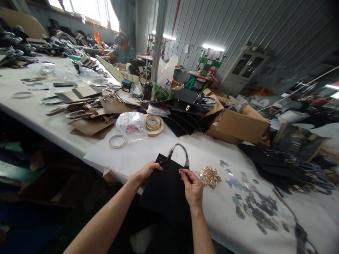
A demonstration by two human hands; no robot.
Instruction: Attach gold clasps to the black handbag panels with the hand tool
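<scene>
A black bag panel (166,192) sits at the lower centre of the frame, directly between the two hands, over the desk's near edge. Its long axis runs up and down the frame, leaning slightly, with a looped handle (186,152) at the far end. The left hand (147,172) grips the panel's upper left edge, thumb on top. The right hand (193,186), nearer the handle's right foot, has thumb and finger pinched together on a small gold fitting (179,170). Right of it, a pile of gold screws (210,177) and scattered metal plates (261,204) lie on the white desk (203,152). Beyond stands a cardboard box (238,125); at upper left, a seated person (125,53) works below a bright window (87,12).
</scene>
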